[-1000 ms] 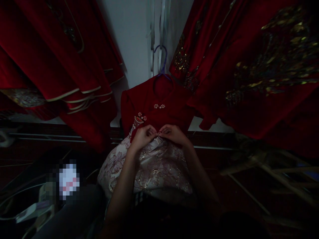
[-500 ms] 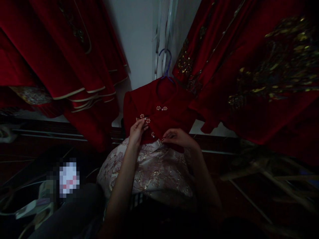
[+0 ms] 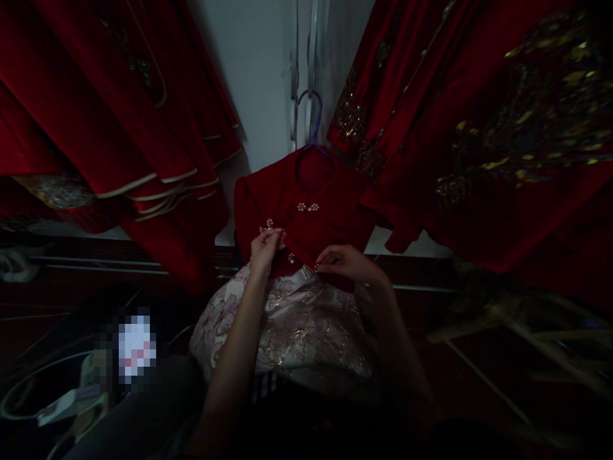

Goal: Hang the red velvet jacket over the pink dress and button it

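A small dark red jacket (image 3: pixel 330 211) hangs on a blue hanger (image 3: pixel 311 121) in front of me, over a pale floral skirt (image 3: pixel 297 326). Pearl flower clasps (image 3: pixel 307 206) fasten its front. My left hand (image 3: pixel 264 250) is pinched on the clasp near the jacket's left chest. My right hand (image 3: pixel 345 263) is closed on the jacket's lower edge beside another pearl clasp (image 3: pixel 291 258). The scene is dim.
Long red garments with cream trim (image 3: pixel 143 128) hang to the left. Red robes with gold embroidery (image 3: pixel 502 128) hang to the right. A white wall (image 3: pixel 258 76) shows between them. Cords and a pale device (image 3: pixel 71 409) lie at the lower left.
My hands were together at the jacket's lower front. My left hand has moved up to the clasp at the chest, and the tasselled ornament there is no longer visible.
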The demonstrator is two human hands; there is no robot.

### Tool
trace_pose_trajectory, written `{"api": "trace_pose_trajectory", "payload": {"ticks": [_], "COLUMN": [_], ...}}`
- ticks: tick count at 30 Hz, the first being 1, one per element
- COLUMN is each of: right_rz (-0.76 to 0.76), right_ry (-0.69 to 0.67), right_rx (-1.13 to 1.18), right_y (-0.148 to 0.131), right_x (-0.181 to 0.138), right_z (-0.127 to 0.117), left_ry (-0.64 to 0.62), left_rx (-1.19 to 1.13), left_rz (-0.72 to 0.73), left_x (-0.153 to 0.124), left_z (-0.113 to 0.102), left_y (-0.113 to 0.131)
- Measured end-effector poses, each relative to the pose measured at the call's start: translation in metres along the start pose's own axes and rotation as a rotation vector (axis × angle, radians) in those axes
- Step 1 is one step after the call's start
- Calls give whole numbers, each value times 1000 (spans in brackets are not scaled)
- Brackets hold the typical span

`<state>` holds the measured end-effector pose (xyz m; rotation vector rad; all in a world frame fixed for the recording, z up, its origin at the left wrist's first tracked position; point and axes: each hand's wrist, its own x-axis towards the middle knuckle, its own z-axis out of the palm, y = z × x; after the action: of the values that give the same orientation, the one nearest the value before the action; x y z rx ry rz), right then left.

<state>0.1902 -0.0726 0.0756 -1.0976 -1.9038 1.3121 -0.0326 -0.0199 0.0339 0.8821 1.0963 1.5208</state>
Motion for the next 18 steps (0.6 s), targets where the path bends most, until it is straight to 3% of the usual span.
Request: {"api": "trace_pose_trajectory", "payload": {"ticks": [3, 7, 9, 13, 18], "right_rz": [57, 137, 146, 144, 127], "right_ry": [-106, -211, -206, -189, -188], "right_rx": [-7, -15, -2, 5, -57], "right_y": [1, 3, 4, 7, 5], "right_x": [-8, -20, -24, -26, -27], "right_z": [-8, -19, -22, -27, -25], "left_ry": [-184, -318, -367, -478, -602], "left_rx": [234, 664, 932, 1266, 1311], "left_rz": [69, 571, 734, 850, 985], "left_x": [1, 7, 14, 29, 35], "left_z": [15, 37, 43, 51, 65], "left_y": [12, 44, 59, 79, 93]}}
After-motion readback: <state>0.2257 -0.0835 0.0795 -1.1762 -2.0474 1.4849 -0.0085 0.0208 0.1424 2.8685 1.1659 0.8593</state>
